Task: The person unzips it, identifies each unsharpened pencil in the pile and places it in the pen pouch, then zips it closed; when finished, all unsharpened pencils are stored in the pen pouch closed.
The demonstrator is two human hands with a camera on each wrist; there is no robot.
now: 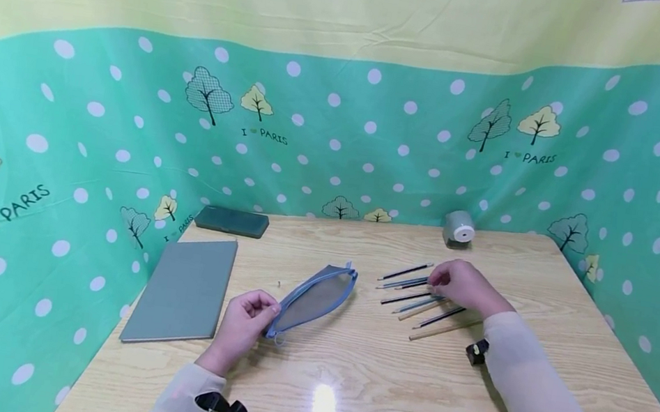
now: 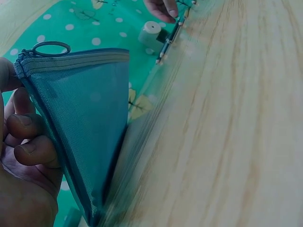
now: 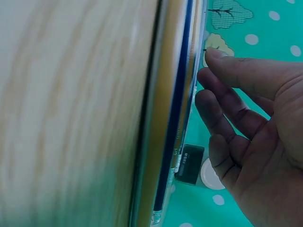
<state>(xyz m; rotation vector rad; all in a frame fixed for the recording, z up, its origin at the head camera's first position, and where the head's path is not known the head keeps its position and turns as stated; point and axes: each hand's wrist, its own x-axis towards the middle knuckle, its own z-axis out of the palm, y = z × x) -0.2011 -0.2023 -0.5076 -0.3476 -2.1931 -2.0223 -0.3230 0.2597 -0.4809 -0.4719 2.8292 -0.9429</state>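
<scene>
My left hand (image 1: 243, 326) pinches one end of a blue mesh zip pouch (image 1: 314, 300), whose mouth gapes in the head view. The pouch (image 2: 87, 109) also shows in the left wrist view, its zip pull ring beside the fingers. Several pencils (image 1: 406, 272), dark, blue and plain wood, lie spread on the table at the right. Just above them hovers my right hand (image 1: 461, 284), its fingers bent loosely. In the right wrist view the right hand (image 3: 255, 104) has a gap between thumb and forefinger, with nothing held there. A dark blue pencil (image 3: 179, 94) lies beside its fingertips.
A grey-green notebook or folder (image 1: 181, 291) lies at the left, with a dark green case (image 1: 232, 221) behind it. At the back right stands a small grey-and-white pencil sharpener (image 1: 458, 228). A patterned cloth (image 1: 372, 134) hangs around the wooden table (image 1: 379, 396).
</scene>
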